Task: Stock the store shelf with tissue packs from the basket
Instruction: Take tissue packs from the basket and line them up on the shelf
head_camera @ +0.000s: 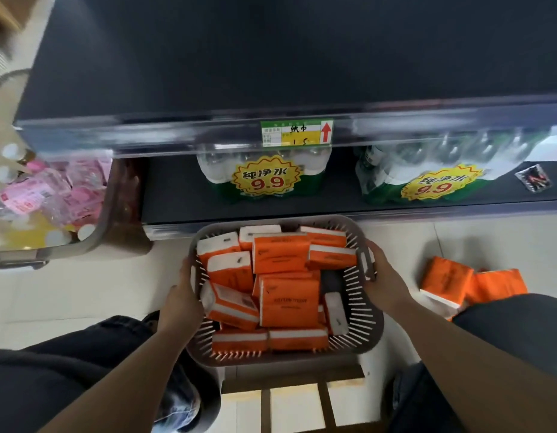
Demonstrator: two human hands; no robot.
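Gripping the grey slotted basket (361,312), the left hand (180,295) curled over one side rim and the right hand (380,276) over the handle slot opposite. Orange-and-white tissue packs (288,303) lay jumbled inside it. Beyond the basket stood the dark shelf (271,57), with bottled-water packs (264,178) on its lower tier. Two loose orange packs (470,284) lay on the floor right of the basket, and a bin of pink goods (52,195) sat to its left.

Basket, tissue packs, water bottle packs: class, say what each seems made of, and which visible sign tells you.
The basket looks like matte grey moulded plastic: slotted walls, rounded rim. The tissue packs seem wrapped in thin orange-and-white plastic film, slightly creased. The water bottle packs appear bound in clear glossy film: bottles show through.
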